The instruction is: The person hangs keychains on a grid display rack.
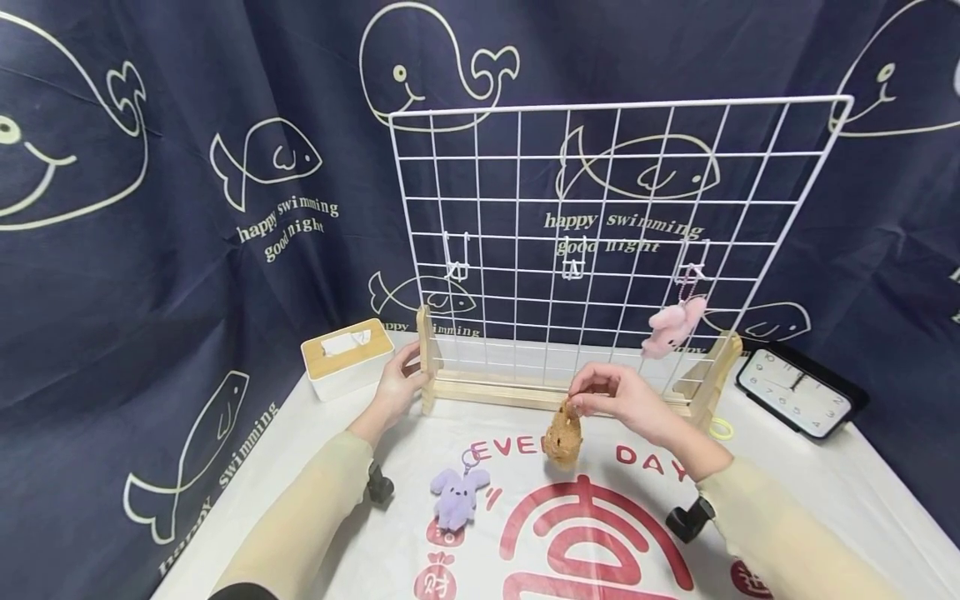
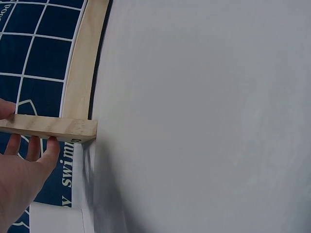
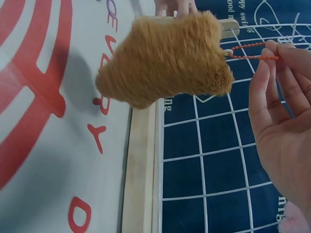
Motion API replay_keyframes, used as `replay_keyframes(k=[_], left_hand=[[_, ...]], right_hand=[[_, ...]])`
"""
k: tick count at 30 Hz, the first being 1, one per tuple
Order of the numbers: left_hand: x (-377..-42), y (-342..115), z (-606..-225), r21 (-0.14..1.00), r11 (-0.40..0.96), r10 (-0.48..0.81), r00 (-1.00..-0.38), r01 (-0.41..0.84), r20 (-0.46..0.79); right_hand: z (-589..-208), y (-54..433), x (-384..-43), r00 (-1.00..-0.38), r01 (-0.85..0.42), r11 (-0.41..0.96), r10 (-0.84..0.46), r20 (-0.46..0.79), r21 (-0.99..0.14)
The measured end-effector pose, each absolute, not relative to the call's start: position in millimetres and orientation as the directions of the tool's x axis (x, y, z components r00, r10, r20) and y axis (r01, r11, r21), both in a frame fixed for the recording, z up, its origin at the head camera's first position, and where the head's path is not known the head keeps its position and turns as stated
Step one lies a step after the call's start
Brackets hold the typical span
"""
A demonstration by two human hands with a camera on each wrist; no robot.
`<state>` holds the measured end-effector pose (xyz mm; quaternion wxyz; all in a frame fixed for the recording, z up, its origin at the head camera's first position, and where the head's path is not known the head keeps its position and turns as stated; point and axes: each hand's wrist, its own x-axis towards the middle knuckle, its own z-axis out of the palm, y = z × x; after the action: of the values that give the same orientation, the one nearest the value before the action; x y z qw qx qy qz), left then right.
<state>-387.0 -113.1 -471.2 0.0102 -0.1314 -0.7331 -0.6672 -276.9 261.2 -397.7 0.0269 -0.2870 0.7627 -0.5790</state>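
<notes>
While "EVERY DAY" shows, the left hand grips a rack, the right a plush's cord.

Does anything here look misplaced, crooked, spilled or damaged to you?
No, nothing stands out. The wire grid stands upright, the pink plush hangs from a hook, the purple plush lies on the table, and the right hand holds the brown plush by its cord. I see no spill or damage.

Brown toy was shaggy plush; lilac rabbit looked fuzzy plush. Grid looked smooth, white-coated wire; stand was matt, grained wood. Backdrop was creased, matt cloth.
</notes>
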Motion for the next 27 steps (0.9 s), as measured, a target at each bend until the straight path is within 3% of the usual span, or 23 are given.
replay_keyframes(k=[4,16,27], left_hand=[[-378.5,-112.6,-462.2,0.974,0.09,0.185,-0.964,0.209,0.19],[-397.2,-114.8,-487.9,0.973,0.088,0.151,-0.969,0.212,0.198],[-396.5,-115.4,-485.9,0.973,0.068,0.163,-0.965,0.219,0.206]], right_hand=[[-392.6,264.3,-279.7,-0.83,-0.434,0.179,-0.461,0.314,-0.883],[-367.0,262.1,-284.0,-0.825,-0.495,0.223,-0.425,0.373,-0.84],[-328.7,252.7,-287.8,-0.804,-0.55,0.167,-0.372,0.465,-0.818]])
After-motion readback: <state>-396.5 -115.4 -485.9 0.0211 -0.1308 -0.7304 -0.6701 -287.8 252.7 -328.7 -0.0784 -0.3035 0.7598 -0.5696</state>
